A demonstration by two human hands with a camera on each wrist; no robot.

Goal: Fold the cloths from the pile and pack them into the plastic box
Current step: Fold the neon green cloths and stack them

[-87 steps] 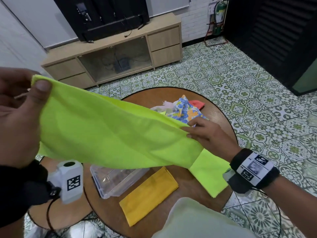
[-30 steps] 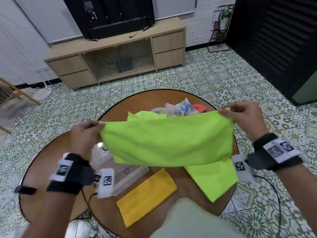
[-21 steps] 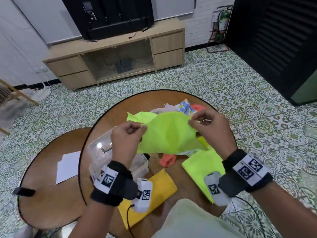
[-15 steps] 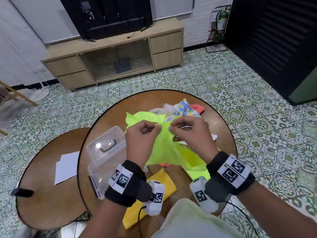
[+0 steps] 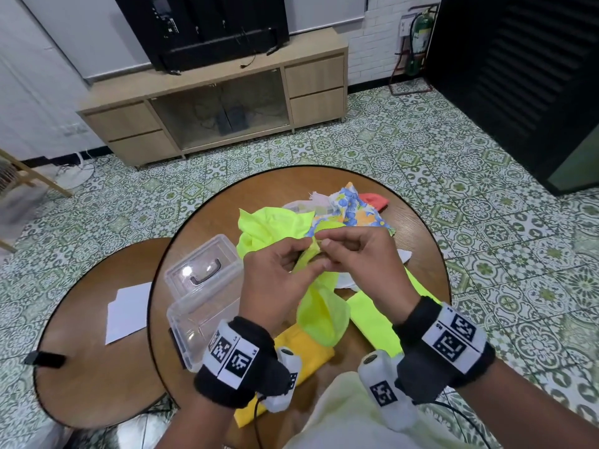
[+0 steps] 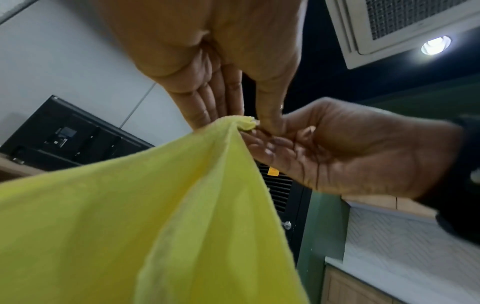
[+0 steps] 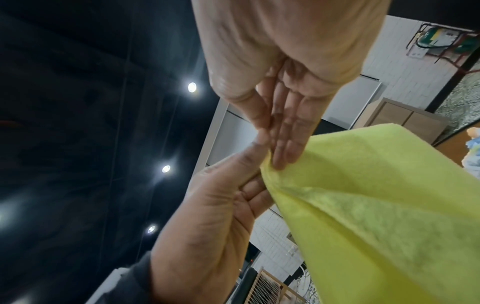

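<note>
both hands together above the round table (image 5: 207, 215), left hand (image 5: 275, 280) and right hand (image 5: 363, 254) pinching the lime cloth (image 5: 324, 312) corners with fingertips, clear plastic box (image 5: 201, 293) just left

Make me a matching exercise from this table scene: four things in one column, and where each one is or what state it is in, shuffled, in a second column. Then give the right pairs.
Things
1. neon green cloth
2. orange-yellow cloth
3. plastic box
4. white paper

Places or states
A. lying flat on the smaller table at the left
B. pinched at the top by both hands, hanging down
C. clear, standing open on the round table, left of the hands
D. folded, lying on the table near its front edge

Pairs: 1-B, 2-D, 3-C, 4-A
</note>
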